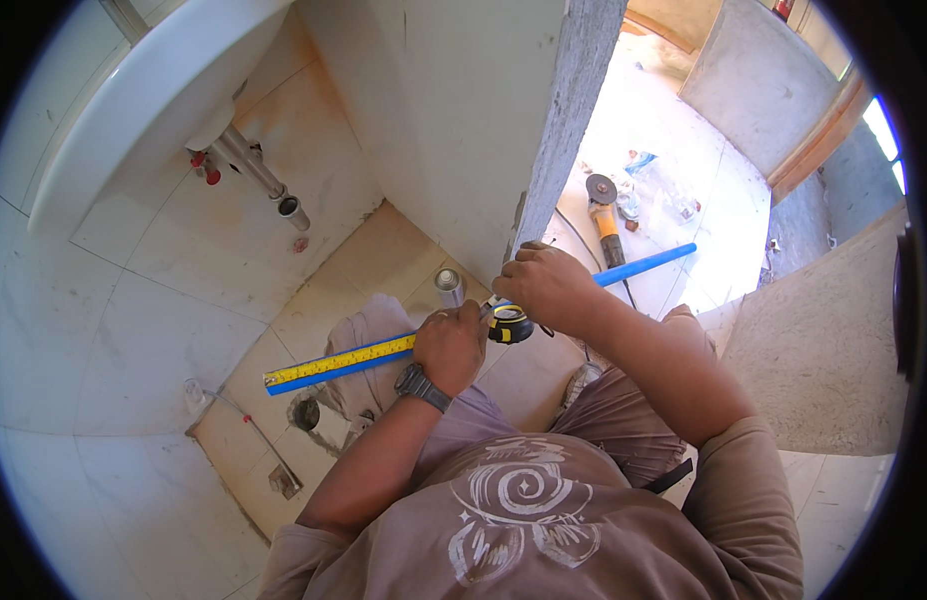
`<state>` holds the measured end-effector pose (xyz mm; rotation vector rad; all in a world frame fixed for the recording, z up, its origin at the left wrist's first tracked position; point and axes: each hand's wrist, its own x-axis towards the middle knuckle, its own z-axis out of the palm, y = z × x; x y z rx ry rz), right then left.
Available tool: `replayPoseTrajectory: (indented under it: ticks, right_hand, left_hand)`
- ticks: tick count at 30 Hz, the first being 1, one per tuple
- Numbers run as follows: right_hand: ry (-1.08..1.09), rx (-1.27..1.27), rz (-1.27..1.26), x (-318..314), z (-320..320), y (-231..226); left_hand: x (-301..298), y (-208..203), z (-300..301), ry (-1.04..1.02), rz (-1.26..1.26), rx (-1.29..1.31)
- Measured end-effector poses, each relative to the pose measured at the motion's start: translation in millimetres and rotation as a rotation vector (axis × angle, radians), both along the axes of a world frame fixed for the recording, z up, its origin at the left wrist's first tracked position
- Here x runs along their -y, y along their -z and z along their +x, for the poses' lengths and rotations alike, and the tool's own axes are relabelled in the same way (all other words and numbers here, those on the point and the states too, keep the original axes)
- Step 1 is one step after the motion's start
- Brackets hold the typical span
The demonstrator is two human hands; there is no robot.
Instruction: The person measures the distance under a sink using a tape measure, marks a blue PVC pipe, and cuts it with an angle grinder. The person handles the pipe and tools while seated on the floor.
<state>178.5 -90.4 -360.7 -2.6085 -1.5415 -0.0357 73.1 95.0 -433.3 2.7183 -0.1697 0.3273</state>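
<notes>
A long blue pipe [647, 263] lies slanted across in front of me, from lower left to upper right. Along its left part runs the yellow blade [355, 360] of a tape measure, whose black and yellow case [509, 325] hangs by the pipe between my hands. My left hand [450, 348] is closed around the pipe and blade together. My right hand [548, 287] is above the pipe with its fingers pinched. A small pale tip shows at those fingers, too small to name; the fingers hide the rest.
An angle grinder [605, 218] with its cord lies on the floor beyond the wall's end, near clear plastic [673, 190]. A spray can [448, 287] stands by the wall corner. A white washbasin [133, 110] with a metal drainpipe [253, 165] hangs at upper left. A pipe opening [305, 412] is in the floor.
</notes>
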Motion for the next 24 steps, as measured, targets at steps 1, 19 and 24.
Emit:
replayPoseTrajectory:
  ticks: [1, 19, 24]
  right_hand:
    - [-0.004, -0.031, -0.026, -1.1, 1.5, -1.4]
    - [0.475, -0.367, 0.284, 42.7, -4.5, 4.7]
    - [0.45, -0.605, 0.462, 45.3, -54.3, 1.9]
  left_hand:
    - [0.0, 0.2, 0.0, 0.001, 0.0, 0.007]
    - [-4.8, -12.9, -3.6, 0.105, -0.034, -0.03]
    - [-8.2, -9.7, -4.7, 0.141, 0.041, -0.139]
